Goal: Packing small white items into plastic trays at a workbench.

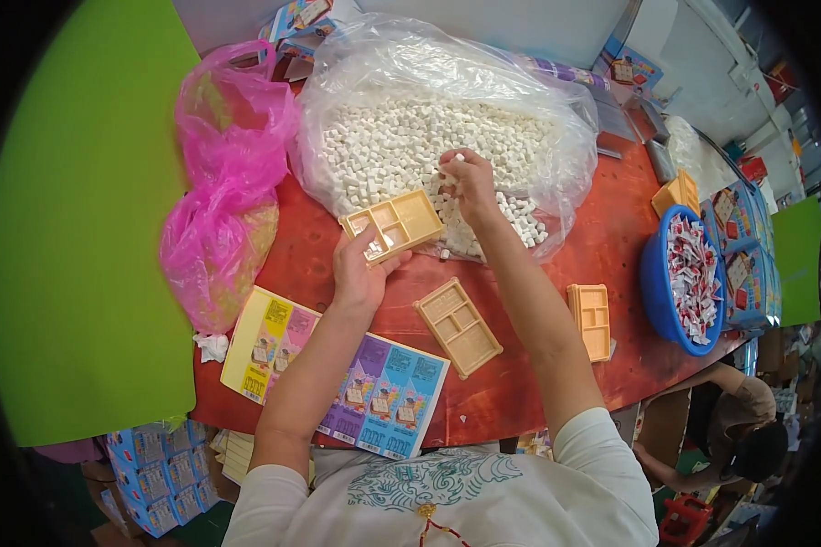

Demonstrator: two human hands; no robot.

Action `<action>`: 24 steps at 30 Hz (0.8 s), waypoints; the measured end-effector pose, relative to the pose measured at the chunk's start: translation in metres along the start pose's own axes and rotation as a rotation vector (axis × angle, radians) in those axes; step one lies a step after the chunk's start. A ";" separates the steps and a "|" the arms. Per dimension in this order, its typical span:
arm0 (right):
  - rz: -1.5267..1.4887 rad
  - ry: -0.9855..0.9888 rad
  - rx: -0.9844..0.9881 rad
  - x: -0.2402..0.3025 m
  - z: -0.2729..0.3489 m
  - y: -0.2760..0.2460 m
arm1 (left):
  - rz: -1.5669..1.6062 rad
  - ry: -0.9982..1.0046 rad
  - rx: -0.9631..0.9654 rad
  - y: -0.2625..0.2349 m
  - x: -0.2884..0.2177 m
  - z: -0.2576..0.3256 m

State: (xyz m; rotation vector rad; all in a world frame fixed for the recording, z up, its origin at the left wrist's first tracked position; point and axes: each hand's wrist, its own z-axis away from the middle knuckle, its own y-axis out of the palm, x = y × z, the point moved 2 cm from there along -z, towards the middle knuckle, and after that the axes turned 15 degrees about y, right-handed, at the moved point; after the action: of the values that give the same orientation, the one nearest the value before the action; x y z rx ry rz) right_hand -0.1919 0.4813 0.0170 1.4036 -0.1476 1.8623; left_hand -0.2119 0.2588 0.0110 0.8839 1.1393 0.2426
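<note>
My left hand [359,276] grips a tan plastic tray [414,216] with several compartments, tilted beside the front edge of a big heap of small white cubes [401,137]. The heap lies in an opened clear plastic bag [465,62]. Over the heap's front part is my right hand [472,190], its fingers closed, with a white cube [459,158] showing at the fingertips. Any further cubes inside that hand are hidden. Between my forearms a second tan tray [458,328] lies on the red table [529,383]. A third tan tray [591,324] lies right of my right forearm.
Colourful label sheets [388,397] lie under my left forearm. A pink plastic bag [223,191] stands at the left, beside a green panel [91,219]. At the right are a blue basin [652,287] of small wrapped packets and printed boxes [748,283]. Another person [734,424] is at lower right.
</note>
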 end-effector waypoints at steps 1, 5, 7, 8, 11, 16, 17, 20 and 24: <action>0.004 0.001 0.000 -0.005 0.005 0.009 | 0.004 0.000 -0.002 0.001 0.003 -0.002; -0.017 -0.054 0.105 -0.009 0.020 0.020 | 0.092 -0.044 -0.051 0.010 0.020 -0.009; 0.044 -0.180 0.083 -0.010 0.026 0.023 | 0.128 -0.060 -0.060 0.009 0.025 -0.009; 0.048 -0.180 0.083 -0.010 0.030 0.023 | 0.134 -0.061 -0.053 0.009 0.026 -0.007; 0.001 -0.148 0.088 -0.008 0.039 0.023 | 0.153 -0.061 -0.052 0.007 0.026 -0.003; -0.009 -0.133 0.074 -0.002 0.047 0.013 | 0.153 -0.052 -0.027 0.002 0.023 0.006; -0.006 -0.136 0.075 -0.002 0.047 0.010 | 0.195 -0.072 -0.022 0.001 0.022 0.008; 0.078 -0.142 -0.009 -0.006 0.044 -0.008 | 0.261 -0.092 -0.025 0.000 0.021 0.012; 1.218 -0.492 -0.256 -0.016 0.048 -0.021 | 0.221 -0.061 -0.075 -0.008 0.017 0.018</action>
State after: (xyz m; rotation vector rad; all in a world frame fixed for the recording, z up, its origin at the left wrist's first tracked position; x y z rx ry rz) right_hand -0.1405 0.4624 0.0141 1.6971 -1.7385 2.1598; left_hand -0.1914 0.2551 -0.0043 0.9452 0.9698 0.4338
